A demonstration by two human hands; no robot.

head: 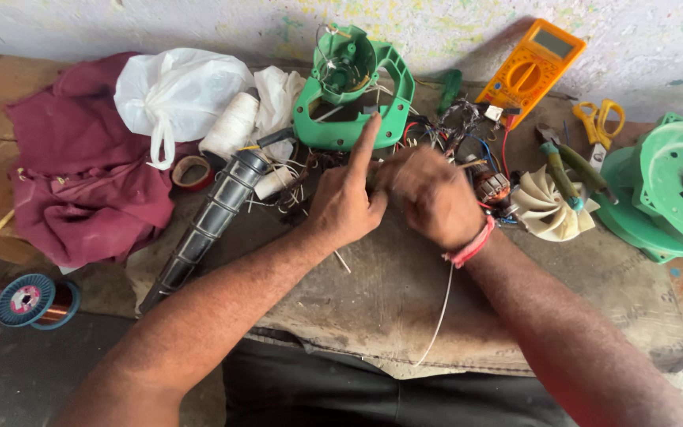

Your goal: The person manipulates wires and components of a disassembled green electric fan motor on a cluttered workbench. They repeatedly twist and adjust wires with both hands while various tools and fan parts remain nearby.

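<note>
closely, hands (389, 194) meet, perhaps on wires (452, 130), green housing (353, 87) behind

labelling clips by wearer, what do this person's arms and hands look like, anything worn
Both forearms are bare, with no sleeves in view. The right hand has a band of red and pink thread around its wrist. The left hand has no band, watch or glove. No rings show on either hand, though several fingers are hidden.

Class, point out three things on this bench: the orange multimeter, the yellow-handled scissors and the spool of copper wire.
orange multimeter (529, 73), head view, on its round dial.
yellow-handled scissors (599, 122), head view, on the handle loops.
spool of copper wire (29, 300), head view, on its blue end flange.
</note>
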